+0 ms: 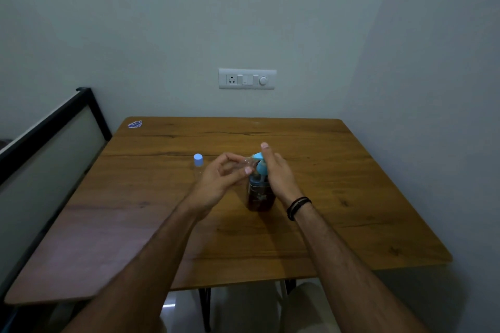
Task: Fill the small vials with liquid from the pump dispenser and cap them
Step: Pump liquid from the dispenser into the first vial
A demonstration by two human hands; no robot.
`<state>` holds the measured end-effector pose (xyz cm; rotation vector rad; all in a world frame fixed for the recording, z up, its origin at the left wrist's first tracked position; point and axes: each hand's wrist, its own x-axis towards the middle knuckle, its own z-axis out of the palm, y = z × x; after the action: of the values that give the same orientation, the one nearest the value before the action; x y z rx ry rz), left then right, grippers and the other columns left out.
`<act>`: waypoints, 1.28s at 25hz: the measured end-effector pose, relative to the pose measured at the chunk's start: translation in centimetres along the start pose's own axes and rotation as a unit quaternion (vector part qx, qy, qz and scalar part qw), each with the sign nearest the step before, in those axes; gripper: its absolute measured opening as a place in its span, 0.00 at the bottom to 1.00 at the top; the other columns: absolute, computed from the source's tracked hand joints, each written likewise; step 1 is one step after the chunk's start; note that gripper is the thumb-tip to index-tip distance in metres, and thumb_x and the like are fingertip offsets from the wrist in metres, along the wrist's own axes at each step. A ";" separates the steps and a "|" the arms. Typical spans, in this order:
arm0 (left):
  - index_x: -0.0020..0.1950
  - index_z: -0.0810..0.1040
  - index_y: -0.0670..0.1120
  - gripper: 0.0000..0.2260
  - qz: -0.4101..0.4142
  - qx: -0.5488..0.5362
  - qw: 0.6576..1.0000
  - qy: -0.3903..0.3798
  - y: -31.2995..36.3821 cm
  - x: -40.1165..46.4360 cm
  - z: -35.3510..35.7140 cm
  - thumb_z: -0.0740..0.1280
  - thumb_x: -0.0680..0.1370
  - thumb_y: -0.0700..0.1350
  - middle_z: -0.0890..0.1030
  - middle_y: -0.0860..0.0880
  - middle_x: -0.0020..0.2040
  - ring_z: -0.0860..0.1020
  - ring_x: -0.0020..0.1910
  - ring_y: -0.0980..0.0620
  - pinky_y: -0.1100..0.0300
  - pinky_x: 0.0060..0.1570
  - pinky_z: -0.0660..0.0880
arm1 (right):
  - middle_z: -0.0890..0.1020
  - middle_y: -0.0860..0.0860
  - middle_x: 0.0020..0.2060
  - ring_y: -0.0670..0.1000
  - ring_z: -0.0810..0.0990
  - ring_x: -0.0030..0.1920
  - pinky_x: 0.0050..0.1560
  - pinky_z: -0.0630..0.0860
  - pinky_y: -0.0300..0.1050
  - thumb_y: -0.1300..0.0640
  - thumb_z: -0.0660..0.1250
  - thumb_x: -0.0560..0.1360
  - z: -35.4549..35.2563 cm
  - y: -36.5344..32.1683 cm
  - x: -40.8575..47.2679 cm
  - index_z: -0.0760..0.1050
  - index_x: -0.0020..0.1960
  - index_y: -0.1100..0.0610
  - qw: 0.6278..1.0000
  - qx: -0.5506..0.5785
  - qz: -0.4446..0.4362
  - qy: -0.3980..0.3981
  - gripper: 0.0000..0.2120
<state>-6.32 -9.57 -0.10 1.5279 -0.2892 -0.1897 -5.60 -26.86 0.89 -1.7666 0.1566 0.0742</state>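
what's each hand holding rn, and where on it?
Left hand pinches a clear vial by its body, mouth toward the pump spout. Right hand grips nothing; its palm rests on the blue pump head of the dispenser bottle.

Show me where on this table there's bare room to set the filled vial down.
Bare wood lies on the table right of the right hand, along the near edge, and behind the pump dispenser toward the wall. It's crowded mid-table: capped vial, left hand holding a clear vial at the dispenser.
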 end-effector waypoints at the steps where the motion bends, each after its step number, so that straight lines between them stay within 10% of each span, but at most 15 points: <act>1: 0.62 0.77 0.47 0.13 0.023 0.087 0.996 -0.002 0.5 0.3 -0.2 0.72 0.79 0.46 0.84 0.50 0.59 0.81 0.59 0.53 0.50 0.59 0.79 | 0.79 0.49 0.57 0.49 0.79 0.55 0.52 0.76 0.48 0.29 0.55 0.79 0.0 0.1 0.1 0.72 0.67 0.51 1.000 -0.001 -0.001 0.001 0.30; 6: 0.53 0.71 0.52 0.06 0.123 0.500 0.855 0.061 2.0 1.7 1.9 0.65 0.81 0.51 0.78 0.55 0.45 0.78 0.43 0.56 0.55 0.42 0.78 | 0.82 0.50 0.52 0.48 0.82 0.52 0.51 0.78 0.47 0.28 0.55 0.78 0.2 0.2 0.4 0.77 0.58 0.51 1.000 -0.015 -0.010 0.005 0.29; 15: 0.66 0.70 0.50 0.13 0.082 0.497 0.847 0.169 0.4 3.0 3.9 0.66 0.82 0.48 0.84 0.50 0.49 0.84 0.45 0.50 0.53 0.41 0.82 | 0.80 0.49 0.53 0.47 0.81 0.51 0.44 0.76 0.41 0.37 0.56 0.83 -0.5 -0.5 -0.3 0.74 0.58 0.46 0.999 0.027 -0.039 -0.018 0.16; 20: 0.43 0.72 0.50 0.08 0.051 0.601 0.765 0.226 0.5 4.9 4.4 0.64 0.81 0.50 0.78 0.52 0.34 0.77 0.32 0.49 0.53 0.38 0.77 | 0.80 0.51 0.50 0.45 0.80 0.46 0.44 0.76 0.41 0.38 0.58 0.83 -0.4 0.0 0.3 0.71 0.54 0.54 0.998 0.035 -0.045 -0.006 0.19; 32: 0.42 0.72 0.48 0.07 0.025 0.492 0.843 0.216 -0.3 4.3 4.8 0.65 0.80 0.46 0.77 0.51 0.36 0.79 0.38 0.49 0.49 0.38 0.80 | 0.78 0.50 0.48 0.48 0.77 0.44 0.42 0.76 0.46 0.43 0.55 0.85 -0.5 -0.1 0.9 0.67 0.59 0.48 0.995 -0.008 -0.097 -0.008 0.10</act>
<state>-3.62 -15.47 -0.02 2.5191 -0.0430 0.4243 -4.73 -27.43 0.98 -1.7885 -0.0291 -0.0511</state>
